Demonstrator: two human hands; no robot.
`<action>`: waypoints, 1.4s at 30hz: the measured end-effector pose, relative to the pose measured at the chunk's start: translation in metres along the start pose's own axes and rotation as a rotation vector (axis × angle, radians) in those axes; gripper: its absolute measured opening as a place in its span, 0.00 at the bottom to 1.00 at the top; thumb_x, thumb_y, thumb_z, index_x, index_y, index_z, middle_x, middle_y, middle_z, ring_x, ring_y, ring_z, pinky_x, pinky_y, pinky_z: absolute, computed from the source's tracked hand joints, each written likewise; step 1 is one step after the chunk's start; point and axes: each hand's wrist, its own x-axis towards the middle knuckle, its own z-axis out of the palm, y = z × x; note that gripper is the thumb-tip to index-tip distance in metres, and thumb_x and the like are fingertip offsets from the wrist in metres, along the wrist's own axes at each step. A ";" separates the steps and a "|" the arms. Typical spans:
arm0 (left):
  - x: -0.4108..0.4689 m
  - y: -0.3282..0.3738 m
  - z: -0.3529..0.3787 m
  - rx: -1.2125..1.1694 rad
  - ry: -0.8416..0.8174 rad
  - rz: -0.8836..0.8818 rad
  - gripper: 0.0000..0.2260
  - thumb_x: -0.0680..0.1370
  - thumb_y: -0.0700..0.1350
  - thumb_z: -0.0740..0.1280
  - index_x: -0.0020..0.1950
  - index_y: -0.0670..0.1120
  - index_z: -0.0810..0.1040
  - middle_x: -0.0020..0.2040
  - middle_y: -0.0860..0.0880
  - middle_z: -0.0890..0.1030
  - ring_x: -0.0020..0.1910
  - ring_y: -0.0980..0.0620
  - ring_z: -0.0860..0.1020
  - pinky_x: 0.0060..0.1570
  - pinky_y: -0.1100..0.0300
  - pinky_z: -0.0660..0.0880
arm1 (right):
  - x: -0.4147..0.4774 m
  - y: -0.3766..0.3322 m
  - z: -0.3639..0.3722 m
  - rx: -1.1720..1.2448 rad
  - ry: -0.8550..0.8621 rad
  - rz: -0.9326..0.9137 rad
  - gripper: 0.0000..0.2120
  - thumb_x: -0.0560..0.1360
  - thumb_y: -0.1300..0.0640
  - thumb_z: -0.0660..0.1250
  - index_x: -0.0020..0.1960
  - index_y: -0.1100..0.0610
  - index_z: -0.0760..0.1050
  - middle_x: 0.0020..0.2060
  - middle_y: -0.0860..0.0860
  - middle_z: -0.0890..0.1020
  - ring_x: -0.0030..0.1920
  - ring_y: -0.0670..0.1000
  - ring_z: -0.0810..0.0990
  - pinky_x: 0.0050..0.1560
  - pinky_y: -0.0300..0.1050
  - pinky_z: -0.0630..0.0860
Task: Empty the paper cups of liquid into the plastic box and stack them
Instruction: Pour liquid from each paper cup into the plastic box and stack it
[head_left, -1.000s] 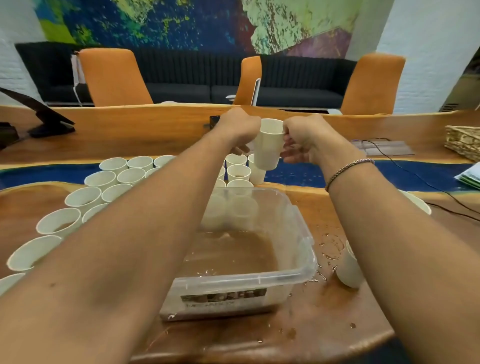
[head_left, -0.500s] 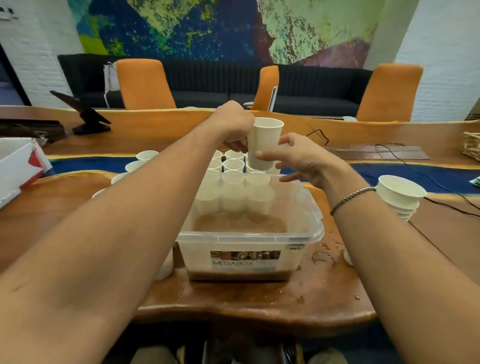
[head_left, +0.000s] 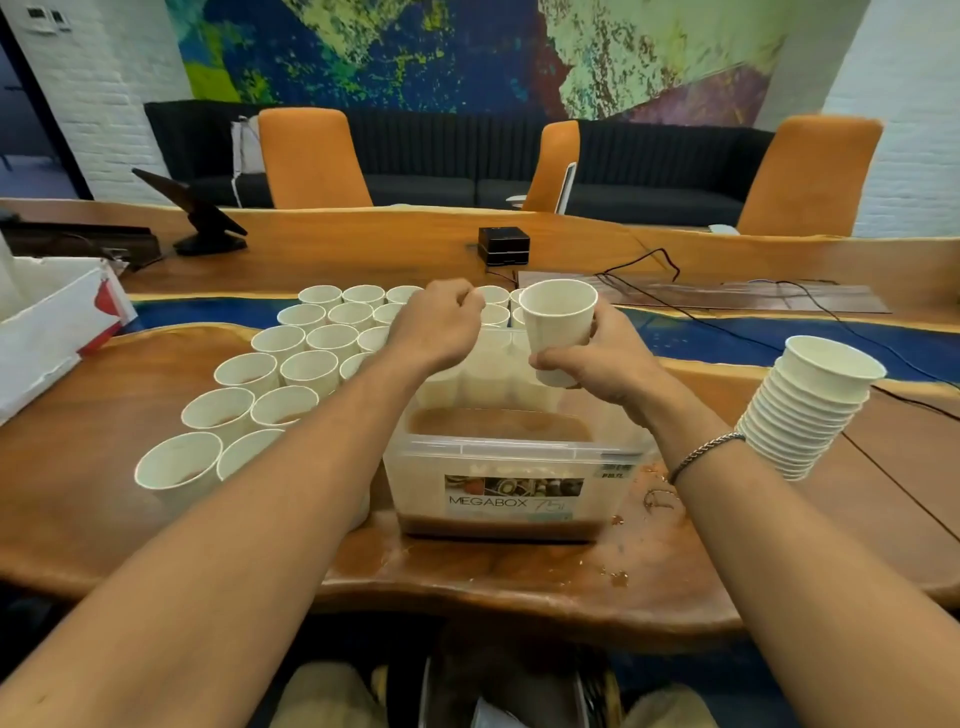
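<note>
My right hand (head_left: 597, 358) grips a white paper cup (head_left: 557, 325) upright above the far side of the clear plastic box (head_left: 514, 493), which holds brown liquid. My left hand (head_left: 439, 325) hovers just left of that cup with its fingers curled and nothing in them. Several white paper cups (head_left: 291, 374) with brown liquid stand in rows to the left of and behind the box. A leaning stack of empty cups (head_left: 805, 410) stands on the table to the right.
Drops of liquid (head_left: 618, 545) lie on the wooden table near the box's right front corner. A white and red box (head_left: 57, 322) sits at the far left. A small black box (head_left: 504, 244), cables and a dark mat lie farther back.
The cup passed from my left hand to my right hand, and my left hand let go of it. My head pulled back, so more of the table and the stack show.
</note>
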 end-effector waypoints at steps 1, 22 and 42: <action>0.000 -0.008 0.002 0.041 -0.026 -0.009 0.17 0.83 0.52 0.57 0.40 0.47 0.77 0.41 0.50 0.81 0.47 0.44 0.78 0.48 0.50 0.75 | 0.001 0.001 0.001 -0.044 0.002 -0.006 0.33 0.67 0.58 0.79 0.65 0.46 0.66 0.54 0.45 0.75 0.55 0.48 0.75 0.55 0.49 0.77; 0.000 -0.021 0.003 0.007 -0.143 -0.059 0.25 0.85 0.60 0.46 0.65 0.55 0.81 0.70 0.49 0.77 0.70 0.46 0.71 0.70 0.47 0.66 | -0.008 0.005 0.007 -0.746 0.138 -0.199 0.34 0.69 0.54 0.77 0.70 0.47 0.65 0.61 0.50 0.77 0.60 0.54 0.76 0.54 0.56 0.76; -0.003 -0.017 0.003 0.093 -0.166 -0.081 0.23 0.86 0.57 0.48 0.67 0.54 0.80 0.72 0.46 0.75 0.71 0.44 0.70 0.69 0.46 0.67 | -0.007 0.006 0.006 -0.835 0.200 -0.210 0.34 0.70 0.59 0.76 0.71 0.48 0.63 0.63 0.50 0.73 0.63 0.54 0.70 0.48 0.49 0.68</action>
